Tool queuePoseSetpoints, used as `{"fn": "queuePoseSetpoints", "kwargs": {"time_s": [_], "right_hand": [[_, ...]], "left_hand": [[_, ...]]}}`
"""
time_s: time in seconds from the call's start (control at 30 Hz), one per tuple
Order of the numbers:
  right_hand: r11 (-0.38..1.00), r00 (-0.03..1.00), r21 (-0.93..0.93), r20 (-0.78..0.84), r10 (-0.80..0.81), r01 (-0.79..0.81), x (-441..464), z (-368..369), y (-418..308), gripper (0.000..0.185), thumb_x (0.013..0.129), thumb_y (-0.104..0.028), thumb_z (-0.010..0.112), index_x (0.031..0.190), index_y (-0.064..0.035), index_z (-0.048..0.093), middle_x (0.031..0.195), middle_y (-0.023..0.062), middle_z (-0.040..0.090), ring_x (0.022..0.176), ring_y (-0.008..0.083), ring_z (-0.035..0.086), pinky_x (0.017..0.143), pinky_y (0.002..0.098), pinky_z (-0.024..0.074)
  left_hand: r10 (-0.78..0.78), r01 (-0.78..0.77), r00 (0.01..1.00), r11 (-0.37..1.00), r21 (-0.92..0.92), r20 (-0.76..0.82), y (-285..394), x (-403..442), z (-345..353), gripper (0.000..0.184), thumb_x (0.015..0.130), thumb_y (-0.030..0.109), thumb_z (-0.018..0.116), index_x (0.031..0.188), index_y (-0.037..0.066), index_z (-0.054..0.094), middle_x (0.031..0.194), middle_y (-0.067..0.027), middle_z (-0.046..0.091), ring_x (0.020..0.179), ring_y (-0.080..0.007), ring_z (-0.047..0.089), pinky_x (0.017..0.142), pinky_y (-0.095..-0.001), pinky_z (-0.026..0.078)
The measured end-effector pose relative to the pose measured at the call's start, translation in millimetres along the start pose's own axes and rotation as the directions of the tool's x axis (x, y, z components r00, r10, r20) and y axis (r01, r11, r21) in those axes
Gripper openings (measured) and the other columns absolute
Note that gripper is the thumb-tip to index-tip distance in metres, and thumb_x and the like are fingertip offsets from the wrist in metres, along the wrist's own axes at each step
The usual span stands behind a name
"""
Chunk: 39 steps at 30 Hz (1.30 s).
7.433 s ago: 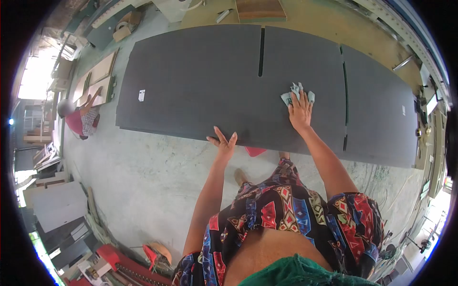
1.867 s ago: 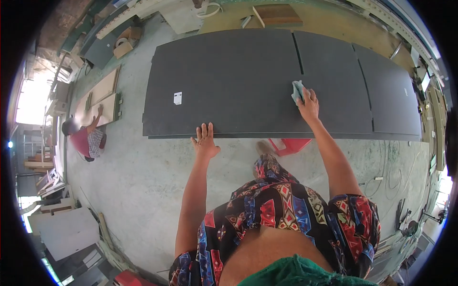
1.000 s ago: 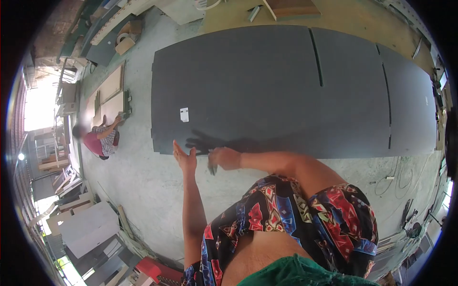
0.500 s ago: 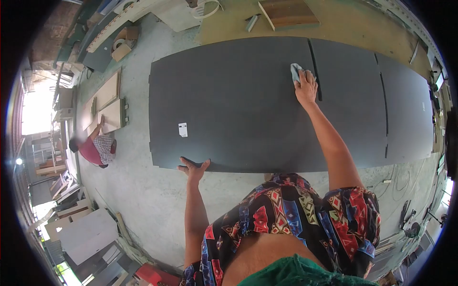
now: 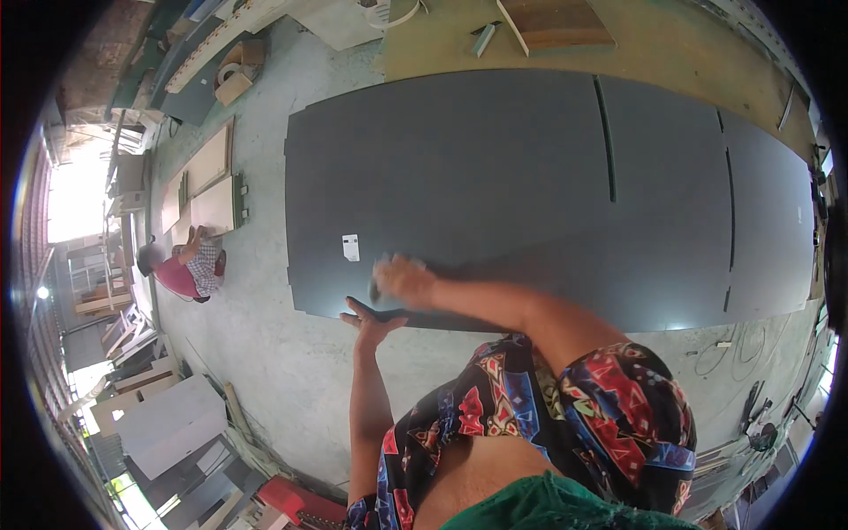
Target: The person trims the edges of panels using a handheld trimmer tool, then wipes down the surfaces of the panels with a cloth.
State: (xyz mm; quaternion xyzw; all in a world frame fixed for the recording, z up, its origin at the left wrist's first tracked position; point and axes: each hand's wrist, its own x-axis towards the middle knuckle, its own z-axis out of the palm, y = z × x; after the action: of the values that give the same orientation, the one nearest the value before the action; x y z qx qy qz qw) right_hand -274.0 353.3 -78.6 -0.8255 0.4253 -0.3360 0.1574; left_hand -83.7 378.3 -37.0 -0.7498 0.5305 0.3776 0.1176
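Note:
A large dark grey panel [image 5: 477, 177] with narrow slots lies in front of me, a small white label [image 5: 351, 247] near its left end. My left hand [image 5: 373, 327] rests at the panel's near edge, fingers spread and nothing in it. Smeared by motion, my right hand [image 5: 405, 281] is over the panel's near left part, just right of the label and close above my left hand. Its fingers are closed on a pale cloth [image 5: 374, 287], of which only a blurred bit shows at the fingertips.
At the left another person [image 5: 181, 269] crouches beside light wooden boards [image 5: 212, 208]. A brown board [image 5: 556, 25] lies beyond the panel. Pale sheets [image 5: 172, 424] and a red object [image 5: 300, 502] are at the lower left. Cables [image 5: 751, 344] lie on the floor at the right.
My right hand with the cloth has swept from beside the upper slot down and left, near my left hand. My left hand stays spread at the near edge. The view has shifted slightly.

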Motion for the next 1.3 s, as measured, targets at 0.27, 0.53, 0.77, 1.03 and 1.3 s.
{"fn": "queuePoseSetpoints", "kwargs": {"time_s": [0.27, 0.53, 0.77, 1.03, 1.3], "right_hand": [[0.788, 0.961, 0.593, -0.082, 0.265, -0.166, 9.5, -76.2, 51.2, 0.017, 0.084, -0.009, 0.056, 0.097, -0.0105, 0.066, 0.100, 0.0077, 0.065, 0.099, 0.0263, 0.061, 0.091, 0.0377, 0.0471], [0.640, 0.384, 0.106, -0.721, 0.576, -0.761, -74.3, -275.6, 275.7, 0.038, 0.083, -0.006, 0.053, 0.119, -0.0166, 0.060, 0.121, 0.0128, 0.059, 0.112, 0.0353, 0.054, 0.095, 0.0409, 0.0432], [0.125, 0.267, -0.257, -0.649, 0.712, -0.958, -71.9, -286.8, 326.4, 0.045, 0.087, -0.017, 0.050, 0.132, -0.0136, 0.048, 0.141, 0.0102, 0.043, 0.133, 0.0247, 0.035, 0.102, 0.0479, 0.0306], [0.665, 0.742, -0.380, -0.524, 0.419, -0.643, 66.3, -123.2, 230.8, 0.038, 0.079, -0.013, 0.052, 0.116, -0.0102, 0.057, 0.132, 0.0130, 0.050, 0.129, 0.0276, 0.041, 0.100, 0.0517, 0.0291], [0.833, 0.912, 0.431, -0.050, 0.407, -0.348, 80.3, -98.4, 121.5, 0.025, 0.076, -0.003, 0.053, 0.092, -0.0137, 0.069, 0.109, 0.0081, 0.064, 0.109, 0.0250, 0.057, 0.099, 0.0355, 0.0401]], "left_hand": [[-0.034, 0.032, 0.999, 0.992, -0.119, -0.017, -3.9, -15.4, 5.2, 0.160, 0.045, 0.055, 0.089, 0.138, 0.004, -0.032, 0.142, -0.0286, -0.035, 0.127, -0.0488, -0.036, 0.112, -0.0533, -0.001], [-0.035, 0.032, 0.999, 0.996, -0.080, -0.034, -11.6, -23.0, 14.1, 0.159, 0.047, 0.056, 0.088, 0.136, -0.002, -0.030, 0.145, -0.0279, -0.029, 0.127, -0.0474, -0.037, 0.113, -0.0500, -0.006], [-0.042, 0.042, 0.999, 0.998, -0.036, 0.000, -8.4, -34.7, 15.9, 0.158, 0.050, 0.051, 0.089, 0.133, -0.002, -0.035, 0.138, -0.0335, -0.037, 0.126, -0.0479, -0.038, 0.112, -0.0516, -0.001], [-0.038, 0.038, 0.999, 0.998, 0.044, 0.009, -12.1, -48.6, 21.6, 0.157, 0.053, 0.054, 0.086, 0.131, -0.001, -0.038, 0.144, -0.0262, -0.033, 0.126, -0.0469, -0.039, 0.111, -0.0519, -0.008], [-0.016, 0.015, 1.000, 1.000, 0.019, 0.017, -18.4, -52.9, 21.8, 0.160, 0.049, 0.058, 0.086, 0.131, -0.003, -0.038, 0.144, -0.0281, -0.031, 0.126, -0.0490, -0.037, 0.109, -0.0551, -0.009]]}}
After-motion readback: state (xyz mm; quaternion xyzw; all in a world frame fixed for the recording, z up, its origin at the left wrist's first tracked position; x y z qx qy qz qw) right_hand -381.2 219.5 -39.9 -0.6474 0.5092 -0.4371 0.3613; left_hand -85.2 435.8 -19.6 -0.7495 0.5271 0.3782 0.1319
